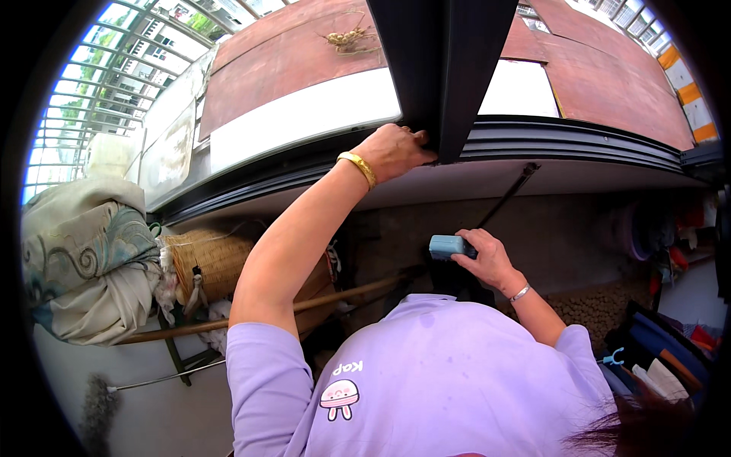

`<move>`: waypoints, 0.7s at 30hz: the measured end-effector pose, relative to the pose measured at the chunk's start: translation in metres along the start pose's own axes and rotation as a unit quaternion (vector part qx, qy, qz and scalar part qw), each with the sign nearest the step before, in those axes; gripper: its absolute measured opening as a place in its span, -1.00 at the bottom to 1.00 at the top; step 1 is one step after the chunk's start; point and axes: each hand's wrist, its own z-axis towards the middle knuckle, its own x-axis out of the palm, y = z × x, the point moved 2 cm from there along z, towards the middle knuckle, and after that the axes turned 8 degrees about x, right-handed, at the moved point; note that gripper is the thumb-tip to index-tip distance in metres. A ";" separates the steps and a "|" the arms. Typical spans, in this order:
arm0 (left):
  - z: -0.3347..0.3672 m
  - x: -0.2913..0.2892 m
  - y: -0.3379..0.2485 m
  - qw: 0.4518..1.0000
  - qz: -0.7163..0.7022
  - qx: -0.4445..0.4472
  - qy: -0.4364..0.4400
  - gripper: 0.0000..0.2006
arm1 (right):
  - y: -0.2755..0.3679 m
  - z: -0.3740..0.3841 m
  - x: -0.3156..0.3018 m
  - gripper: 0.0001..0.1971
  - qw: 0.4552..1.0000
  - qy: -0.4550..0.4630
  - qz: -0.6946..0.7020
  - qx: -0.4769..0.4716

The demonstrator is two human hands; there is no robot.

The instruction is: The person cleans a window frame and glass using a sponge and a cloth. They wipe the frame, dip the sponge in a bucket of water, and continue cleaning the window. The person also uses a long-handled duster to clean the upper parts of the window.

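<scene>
One left hand, one right hand and two bracelets are visible, with one light-blue object; at left, one wicker basket and one duster.

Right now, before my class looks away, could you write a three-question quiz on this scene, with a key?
1. Multiple choice: which wrist wears the gold-coloured bracelet? A) left B) right C) neither
2. True or false: the left hand is holding the light-blue object.
3. Fill in: the left hand is at the ____ window frame.

Key: 1. A. 2. False; the right hand holds the light-blue object. 3. Black.
</scene>
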 end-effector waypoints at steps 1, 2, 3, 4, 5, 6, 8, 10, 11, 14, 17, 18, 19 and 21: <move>0.002 0.001 0.001 1.000 0.003 0.015 -0.013 -0.58 | 0.000 0.000 0.001 -0.63 1.000 -0.002 0.003 -0.006; 0.001 0.003 0.001 1.000 0.002 0.021 -0.019 -0.60 | 0.000 0.001 0.002 -0.63 1.000 -0.005 0.005 -0.011; 0.002 0.003 0.002 0.999 0.001 0.032 -0.027 -0.61 | -0.002 0.001 0.002 -0.63 1.000 -0.012 0.006 -0.014; 0.002 0.003 0.003 0.998 0.001 0.043 -0.035 -0.63 | -0.003 0.001 0.003 -0.63 1.000 -0.014 0.008 -0.012; 0.001 0.004 0.004 0.999 -0.005 0.042 -0.034 -0.65 | -0.004 0.002 0.004 -0.63 1.000 -0.016 0.009 -0.010; 0.000 0.007 0.006 0.998 -0.011 0.043 -0.033 -0.67 | -0.005 0.001 0.004 -0.63 1.000 -0.020 0.010 -0.005; -0.002 0.016 0.010 0.997 -0.009 0.049 -0.056 -0.68 | -0.005 0.000 0.003 -0.64 1.000 -0.013 0.003 0.001; 0.004 0.014 0.011 0.999 -0.018 0.041 -0.021 -0.61 | -0.007 0.001 0.002 -0.64 1.000 -0.008 -0.001 0.001; 0.007 0.013 0.010 0.999 -0.022 0.036 -0.004 -0.57 | -0.008 0.000 0.003 -0.64 1.000 -0.011 0.002 0.001; 0.011 0.011 0.011 0.998 -0.037 0.045 -0.020 -0.58 | -0.007 0.000 0.002 -0.63 1.000 -0.019 0.008 -0.003; 0.013 0.014 0.012 0.993 -0.023 0.086 -0.082 -0.68 | -0.005 0.000 0.000 -0.64 1.000 -0.021 0.011 -0.001; 0.014 0.012 0.012 0.988 -0.014 0.105 -0.109 -0.72 | -0.004 -0.001 -0.002 -0.64 1.000 -0.019 0.012 0.006; 0.015 0.011 0.013 0.989 -0.006 0.109 -0.099 -0.73 | -0.004 -0.001 -0.003 -0.64 1.000 -0.017 0.013 0.013; 0.016 0.009 0.012 0.990 0.009 0.117 -0.077 -0.74 | -0.007 -0.003 -0.001 -0.64 0.999 -0.033 0.020 0.006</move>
